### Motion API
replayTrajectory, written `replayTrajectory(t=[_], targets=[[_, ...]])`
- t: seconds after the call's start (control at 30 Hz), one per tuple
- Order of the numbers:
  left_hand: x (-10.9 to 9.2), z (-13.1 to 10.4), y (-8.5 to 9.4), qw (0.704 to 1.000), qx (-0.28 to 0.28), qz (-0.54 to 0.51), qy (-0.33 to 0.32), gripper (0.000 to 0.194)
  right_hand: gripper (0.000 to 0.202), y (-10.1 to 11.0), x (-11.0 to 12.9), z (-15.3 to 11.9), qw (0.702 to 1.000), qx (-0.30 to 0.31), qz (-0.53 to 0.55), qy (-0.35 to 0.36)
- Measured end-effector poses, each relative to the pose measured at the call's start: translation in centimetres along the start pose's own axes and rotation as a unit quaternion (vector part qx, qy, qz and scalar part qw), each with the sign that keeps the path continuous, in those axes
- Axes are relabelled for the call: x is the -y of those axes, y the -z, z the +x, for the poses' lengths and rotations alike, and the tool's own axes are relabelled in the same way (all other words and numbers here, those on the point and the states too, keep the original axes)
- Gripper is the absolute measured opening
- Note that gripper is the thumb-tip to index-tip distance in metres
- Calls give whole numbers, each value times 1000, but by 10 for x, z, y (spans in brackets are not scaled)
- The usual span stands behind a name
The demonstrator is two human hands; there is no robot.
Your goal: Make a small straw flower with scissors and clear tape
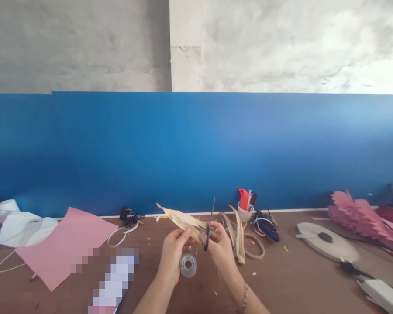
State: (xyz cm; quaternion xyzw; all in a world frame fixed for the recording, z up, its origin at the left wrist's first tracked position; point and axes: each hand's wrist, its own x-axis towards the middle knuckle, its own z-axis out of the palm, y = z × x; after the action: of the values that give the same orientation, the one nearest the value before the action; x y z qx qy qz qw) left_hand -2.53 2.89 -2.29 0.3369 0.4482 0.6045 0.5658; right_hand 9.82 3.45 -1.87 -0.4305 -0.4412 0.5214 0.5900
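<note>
Near the middle of the view, my left hand (174,252) pinches a pale, dry husk-like strip (180,217), whose pointed end reaches up and left. My right hand (220,246) has its fingers around the black handles of scissors (207,237), with the blades pointing upward, and its fingertips meet the strip's right end. A roll of clear tape (188,265) is just below my left hand's fingers; whether it is held or rests on the table I cannot tell. More dry husk strips (239,235) lie right of my right hand.
On the brown table (288,288) are pink paper (65,244), white cloth (22,229), a cup of tools (245,213), a tape ring (259,250), a round white disc (339,246), pink folded paper (363,218) and a power strip (383,296). A blue partition (190,148) stands behind.
</note>
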Motion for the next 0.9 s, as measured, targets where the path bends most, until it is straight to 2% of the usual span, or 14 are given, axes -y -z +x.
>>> replayTrajectory(t=[0.1, 0.23, 0.37, 0.43, 0.5, 0.67, 0.9], targets=[[2, 0, 2, 1000, 9, -20, 3, 32, 51, 0, -1, 1, 1000, 24, -5, 2], [-8, 1, 6, 999, -25, -21, -39, 31, 50, 7, 0, 5, 993, 98, -58, -12], [-21, 5, 10, 993, -82, -51, -68, 30, 44, 18, 1, 7, 964, 230, -118, -60], [-23, 7, 11, 991, -93, -59, -70, 29, 47, 20, 0, 7, 940, 307, -129, -73], [-23, 9, 13, 992, -85, -60, -70, 28, 53, 20, 0, 5, 924, 353, -124, -79], [-19, 8, 13, 996, -67, -35, -51, 26, 57, 14, 1, 1, 926, 357, -107, -67], [-23, 3, 10, 997, -63, -35, -29, 21, 52, 13, 1, -1, 932, 339, -112, -62]])
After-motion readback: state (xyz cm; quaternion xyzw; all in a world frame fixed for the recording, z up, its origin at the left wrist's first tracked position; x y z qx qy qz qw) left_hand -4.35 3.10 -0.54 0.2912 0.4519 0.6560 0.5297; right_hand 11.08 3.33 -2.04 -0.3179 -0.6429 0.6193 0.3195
